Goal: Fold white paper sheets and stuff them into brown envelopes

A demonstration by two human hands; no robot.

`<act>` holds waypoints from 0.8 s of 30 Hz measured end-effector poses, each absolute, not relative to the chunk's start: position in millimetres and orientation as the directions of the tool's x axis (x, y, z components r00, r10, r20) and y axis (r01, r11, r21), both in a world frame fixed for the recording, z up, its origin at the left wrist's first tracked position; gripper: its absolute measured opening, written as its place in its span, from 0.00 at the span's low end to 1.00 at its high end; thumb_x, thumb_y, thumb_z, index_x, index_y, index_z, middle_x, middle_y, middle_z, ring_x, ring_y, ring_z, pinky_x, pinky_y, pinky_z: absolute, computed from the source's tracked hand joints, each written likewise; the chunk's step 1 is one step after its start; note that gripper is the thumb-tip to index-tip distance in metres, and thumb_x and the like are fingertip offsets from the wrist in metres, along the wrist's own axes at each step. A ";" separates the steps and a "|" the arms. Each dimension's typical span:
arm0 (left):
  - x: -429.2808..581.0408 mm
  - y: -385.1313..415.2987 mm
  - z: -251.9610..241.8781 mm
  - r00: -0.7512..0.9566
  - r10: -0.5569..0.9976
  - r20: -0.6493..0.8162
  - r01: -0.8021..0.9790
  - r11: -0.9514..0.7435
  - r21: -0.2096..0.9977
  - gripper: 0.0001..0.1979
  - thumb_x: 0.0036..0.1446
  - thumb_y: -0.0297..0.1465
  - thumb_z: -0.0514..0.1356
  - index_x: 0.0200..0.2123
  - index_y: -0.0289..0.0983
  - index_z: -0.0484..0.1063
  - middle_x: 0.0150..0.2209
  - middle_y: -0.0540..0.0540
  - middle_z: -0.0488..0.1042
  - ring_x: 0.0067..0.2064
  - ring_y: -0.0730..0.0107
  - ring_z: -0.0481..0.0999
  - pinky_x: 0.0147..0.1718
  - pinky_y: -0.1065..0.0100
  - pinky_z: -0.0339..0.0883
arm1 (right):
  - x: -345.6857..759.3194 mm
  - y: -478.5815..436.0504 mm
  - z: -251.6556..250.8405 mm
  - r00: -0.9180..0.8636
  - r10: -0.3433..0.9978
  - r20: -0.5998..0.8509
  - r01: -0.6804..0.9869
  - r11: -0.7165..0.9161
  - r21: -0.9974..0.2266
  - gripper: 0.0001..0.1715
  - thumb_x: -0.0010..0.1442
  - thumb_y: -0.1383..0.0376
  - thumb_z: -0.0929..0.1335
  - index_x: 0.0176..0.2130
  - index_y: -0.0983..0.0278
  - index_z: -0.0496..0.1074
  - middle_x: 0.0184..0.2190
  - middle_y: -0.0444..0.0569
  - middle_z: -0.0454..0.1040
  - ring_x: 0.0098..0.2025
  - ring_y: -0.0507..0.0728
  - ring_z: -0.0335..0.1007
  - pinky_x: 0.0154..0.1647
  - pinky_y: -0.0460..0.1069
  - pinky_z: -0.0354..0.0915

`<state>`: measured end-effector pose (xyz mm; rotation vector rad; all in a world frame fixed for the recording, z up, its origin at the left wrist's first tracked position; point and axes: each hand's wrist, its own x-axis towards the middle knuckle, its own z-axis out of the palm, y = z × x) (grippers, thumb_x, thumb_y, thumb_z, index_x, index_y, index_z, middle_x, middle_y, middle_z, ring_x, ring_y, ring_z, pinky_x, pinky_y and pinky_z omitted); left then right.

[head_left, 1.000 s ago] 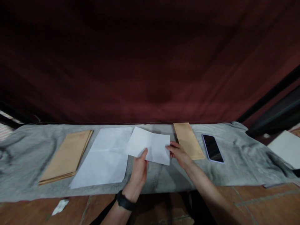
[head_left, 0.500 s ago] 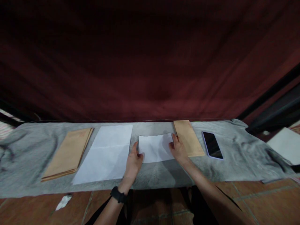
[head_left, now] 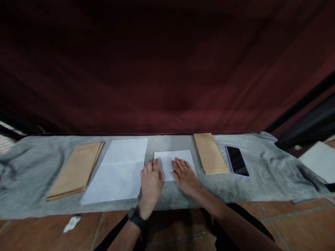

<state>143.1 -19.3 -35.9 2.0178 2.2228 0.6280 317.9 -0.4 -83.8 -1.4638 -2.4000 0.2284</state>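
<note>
From the head view, I see folded white paper [head_left: 166, 166] lying on the grey cloth [head_left: 171, 141], between a creased white sheet [head_left: 116, 170] and a brown envelope [head_left: 211, 157]. The right hand [head_left: 185, 178] presses it, open and flat; the left hand [head_left: 151, 182] curls at its left edge, whether gripping I can't tell.

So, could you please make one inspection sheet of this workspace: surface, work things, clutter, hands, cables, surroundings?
Surface: grey cloth, wrinkled toward both ends.
Work things: small white sheet, lying flat; to its left, large creased white sheet and stack of brown envelopes; to its right, single brown envelope.
Clutter: phone right of that envelope; white scrap on tiled floor.
Hands: left hand at the small sheet's left edge; right hand laid flat on it.
Cables: thin line along the cloth's back edge, nature unclear.
Surroundings: dark red curtain behind.
</note>
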 end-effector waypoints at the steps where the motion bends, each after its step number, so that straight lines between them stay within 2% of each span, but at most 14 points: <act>1: 151.2 -20.4 -38.4 -0.063 0.963 0.263 0.950 -0.023 0.312 0.26 0.64 0.26 0.49 0.64 0.32 0.64 0.61 0.30 0.69 0.63 0.48 0.68 0.61 0.48 0.60 | 318.0 -0.5 -83.6 -0.426 0.885 0.189 0.835 0.465 -0.295 0.30 0.74 0.59 0.56 0.70 0.66 0.56 0.72 0.54 0.51 0.73 0.62 0.47 0.73 0.62 0.47; 3: 166.8 -20.6 -47.2 0.104 0.955 0.278 0.933 -0.191 0.306 0.26 0.66 0.29 0.47 0.66 0.32 0.61 0.68 0.32 0.60 0.70 0.50 0.56 0.66 0.48 0.53 | 317.5 -1.2 -83.2 -0.439 0.878 0.190 0.832 0.477 -0.285 0.30 0.73 0.63 0.56 0.70 0.67 0.55 0.72 0.54 0.50 0.73 0.62 0.46 0.73 0.61 0.46; 6: 181.0 -18.4 -64.6 0.201 0.960 0.196 0.899 -0.260 0.352 0.28 0.69 0.37 0.47 0.68 0.32 0.57 0.70 0.35 0.56 0.72 0.54 0.52 0.69 0.49 0.49 | 317.6 -2.4 -83.2 -0.447 0.875 0.187 0.836 0.482 -0.262 0.31 0.71 0.67 0.56 0.70 0.70 0.54 0.72 0.56 0.51 0.73 0.61 0.45 0.73 0.59 0.45; 11: 174.6 -15.9 -80.5 0.126 0.979 0.158 0.935 -0.170 0.310 0.33 0.69 0.43 0.45 0.69 0.26 0.55 0.71 0.31 0.54 0.72 0.53 0.51 0.70 0.50 0.47 | 326.3 -1.0 -85.6 -0.373 0.902 0.216 0.866 0.422 -0.267 0.32 0.72 0.65 0.55 0.71 0.68 0.53 0.72 0.55 0.51 0.73 0.61 0.45 0.73 0.60 0.45; 16: 161.1 -17.5 -82.4 0.011 0.986 0.165 0.969 -0.051 0.243 0.32 0.68 0.40 0.48 0.69 0.25 0.55 0.71 0.30 0.52 0.72 0.51 0.50 0.69 0.49 0.47 | 339.9 0.0 -92.5 -0.266 0.936 0.232 0.910 0.323 -0.261 0.34 0.72 0.60 0.57 0.71 0.71 0.53 0.71 0.59 0.52 0.73 0.63 0.46 0.72 0.62 0.47; 21: 152.1 -16.4 -77.6 -0.072 0.972 0.222 0.963 0.010 0.270 0.30 0.67 0.35 0.49 0.66 0.22 0.60 0.67 0.25 0.59 0.71 0.47 0.54 0.69 0.46 0.46 | 348.8 -3.0 -95.3 -0.189 0.950 0.247 0.922 0.259 -0.289 0.33 0.72 0.61 0.56 0.69 0.75 0.55 0.70 0.63 0.53 0.72 0.66 0.49 0.70 0.63 0.51; 24: 154.7 -7.6 -70.8 -0.051 0.958 0.284 0.958 -0.033 0.283 0.29 0.66 0.33 0.48 0.66 0.23 0.60 0.67 0.26 0.61 0.71 0.47 0.55 0.69 0.44 0.46 | 347.2 1.5 -87.1 -0.172 0.950 0.260 0.910 0.254 -0.327 0.33 0.71 0.62 0.56 0.69 0.75 0.56 0.70 0.64 0.54 0.72 0.67 0.49 0.70 0.65 0.51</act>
